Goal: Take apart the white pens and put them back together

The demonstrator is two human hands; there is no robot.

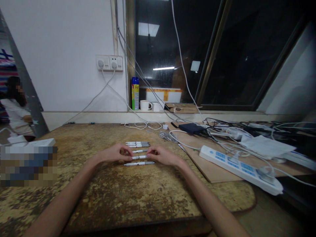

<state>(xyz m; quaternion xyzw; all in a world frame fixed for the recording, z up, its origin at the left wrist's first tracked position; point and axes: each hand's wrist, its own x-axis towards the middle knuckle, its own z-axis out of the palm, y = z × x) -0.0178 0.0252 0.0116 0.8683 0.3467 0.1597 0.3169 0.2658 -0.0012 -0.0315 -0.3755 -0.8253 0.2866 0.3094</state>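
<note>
Head view: left grip point(124, 152) and right grip point(158, 155) are both pinched onto one pen point(139, 157), one at each end, so it sits right between them. Can't tell if it's lifted. Just beyond the grip there's a second pen point(140, 151), then a bunch of pens point(137, 144). Nearer side, a loose pen point(139, 163) on the bench point(133, 194). Well off right: white power strip point(237, 169).
</note>
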